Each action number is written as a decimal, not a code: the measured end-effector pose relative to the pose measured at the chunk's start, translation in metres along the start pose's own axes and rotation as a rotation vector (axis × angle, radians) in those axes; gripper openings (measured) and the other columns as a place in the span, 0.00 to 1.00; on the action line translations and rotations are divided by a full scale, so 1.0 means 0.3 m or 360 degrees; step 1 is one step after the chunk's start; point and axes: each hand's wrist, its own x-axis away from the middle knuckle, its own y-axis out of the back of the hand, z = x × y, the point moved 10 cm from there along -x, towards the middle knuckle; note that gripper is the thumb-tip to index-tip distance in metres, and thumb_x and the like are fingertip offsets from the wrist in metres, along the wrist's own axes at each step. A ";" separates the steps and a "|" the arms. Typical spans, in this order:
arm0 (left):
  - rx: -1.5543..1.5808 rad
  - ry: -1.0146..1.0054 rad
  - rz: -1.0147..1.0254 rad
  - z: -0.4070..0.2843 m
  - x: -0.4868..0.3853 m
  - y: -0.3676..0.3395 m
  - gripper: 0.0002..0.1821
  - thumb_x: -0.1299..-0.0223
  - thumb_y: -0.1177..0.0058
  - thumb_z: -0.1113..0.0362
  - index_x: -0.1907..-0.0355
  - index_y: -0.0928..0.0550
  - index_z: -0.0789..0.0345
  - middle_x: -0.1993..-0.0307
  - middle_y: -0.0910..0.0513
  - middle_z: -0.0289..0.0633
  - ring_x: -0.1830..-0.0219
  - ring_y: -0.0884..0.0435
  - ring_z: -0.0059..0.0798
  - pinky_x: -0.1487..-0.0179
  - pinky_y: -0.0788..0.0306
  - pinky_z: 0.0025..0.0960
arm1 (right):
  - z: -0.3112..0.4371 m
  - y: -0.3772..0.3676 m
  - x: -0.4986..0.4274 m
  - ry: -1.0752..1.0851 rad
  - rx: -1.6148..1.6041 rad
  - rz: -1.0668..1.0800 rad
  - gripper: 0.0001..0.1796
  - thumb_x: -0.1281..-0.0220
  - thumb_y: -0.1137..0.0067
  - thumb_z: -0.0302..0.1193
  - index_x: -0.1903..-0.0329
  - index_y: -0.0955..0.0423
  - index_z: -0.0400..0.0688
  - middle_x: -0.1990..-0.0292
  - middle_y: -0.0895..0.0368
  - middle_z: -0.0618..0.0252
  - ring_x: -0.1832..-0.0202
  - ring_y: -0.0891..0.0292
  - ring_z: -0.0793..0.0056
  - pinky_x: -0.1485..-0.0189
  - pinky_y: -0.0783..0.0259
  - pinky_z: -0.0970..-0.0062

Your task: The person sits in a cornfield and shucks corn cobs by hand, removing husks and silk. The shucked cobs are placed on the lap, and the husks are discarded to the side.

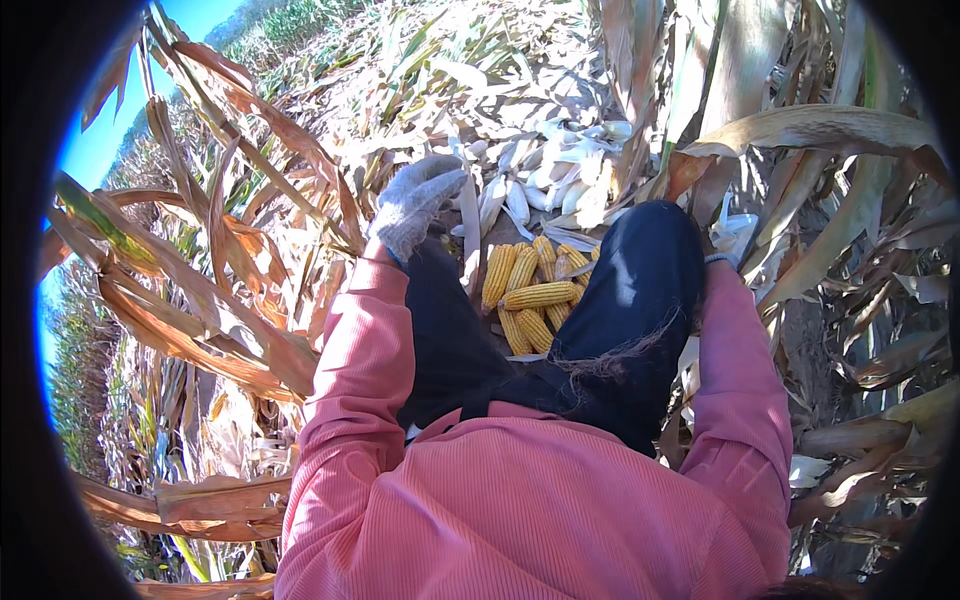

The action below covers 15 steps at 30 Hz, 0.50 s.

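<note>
My left hand (pixel 416 201), in a grey knit glove, is raised over my left knee. Its fingers point right, and nothing shows between them. Beyond my right knee, my right hand (pixel 729 232) reaches down among dry corn leaves; a pale glove with a light cuff blends into the husks there, so its grip is unclear. Between my legs lies a pile of bare yellow corn cobs (pixel 538 295), one resting across the others. Just past the cobs, a heap of pale corn husks (pixel 559 172) covers the ground.
Dry corn stalks with curling brown leaves (pixel 217 330) lean in on the left. More standing stalks and a broad dry leaf (pixel 817 127) crowd the right side. Flattened stalks and leaf litter (pixel 420 82) spread ahead over the soil.
</note>
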 end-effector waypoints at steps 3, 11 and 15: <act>-0.0042 -0.0058 -0.0005 -0.141 -0.051 0.057 0.23 0.32 0.40 0.54 0.43 0.19 0.67 0.53 0.15 0.38 0.54 0.17 0.23 0.50 0.23 0.27 | 0.002 0.010 0.012 -0.0009 0.0011 -0.0016 0.22 0.29 0.56 0.42 0.38 0.22 0.54 0.41 0.18 0.60 0.41 0.20 0.56 0.43 0.26 0.46; -0.0397 -0.0499 0.0050 -0.314 -0.202 0.134 0.23 0.31 0.42 0.51 0.41 0.18 0.63 0.52 0.14 0.38 0.50 0.15 0.26 0.48 0.20 0.29 | 0.018 0.023 0.069 -0.0044 0.0037 -0.0015 0.21 0.27 0.59 0.39 0.41 0.19 0.54 0.41 0.18 0.60 0.41 0.20 0.58 0.41 0.26 0.52; -0.0490 -0.0829 0.0282 -0.286 -0.244 0.077 0.22 0.29 0.45 0.52 0.40 0.18 0.64 0.47 0.16 0.39 0.48 0.15 0.28 0.48 0.18 0.30 | 0.027 0.156 0.140 -0.0181 -0.0113 -0.0197 0.21 0.26 0.60 0.38 0.44 0.17 0.54 0.44 0.15 0.60 0.43 0.18 0.60 0.42 0.25 0.54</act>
